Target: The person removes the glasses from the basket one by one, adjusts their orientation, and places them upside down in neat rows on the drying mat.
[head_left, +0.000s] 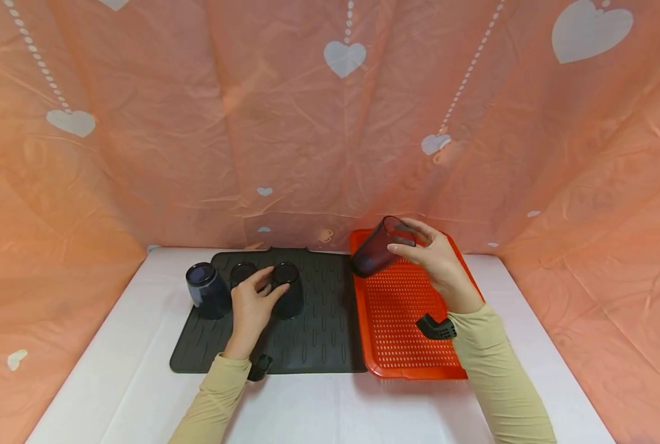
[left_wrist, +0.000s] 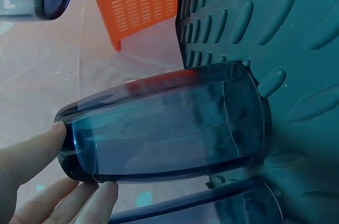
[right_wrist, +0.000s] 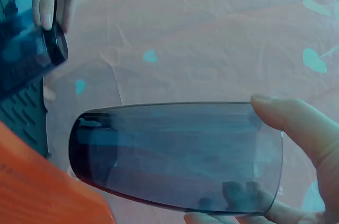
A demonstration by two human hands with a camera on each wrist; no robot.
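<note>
My left hand (head_left: 251,310) pinches the upturned base of a dark tinted drinking glass (head_left: 291,302), thumb on one side and fingers on the other. That glass (left_wrist: 164,123) stands mouth down on a dark ridged drying mat (head_left: 324,336). Two more glasses stand upside down left of it: one glass (head_left: 243,271) partly behind my left hand, another glass (head_left: 210,295) at the mat's left side. Over the orange-red basket (head_left: 367,336), my right hand (head_left: 438,262) grips a purple-tinted glass (head_left: 375,251) near its rim. It is tilted, base toward lower left.
The perforated basket lies right of the mat, edges close together, on a white-covered table (head_left: 319,407). An orange curtain (head_left: 285,123) with pale hearts hangs behind and along both sides. Each wrist carries a small black device (head_left: 437,327).
</note>
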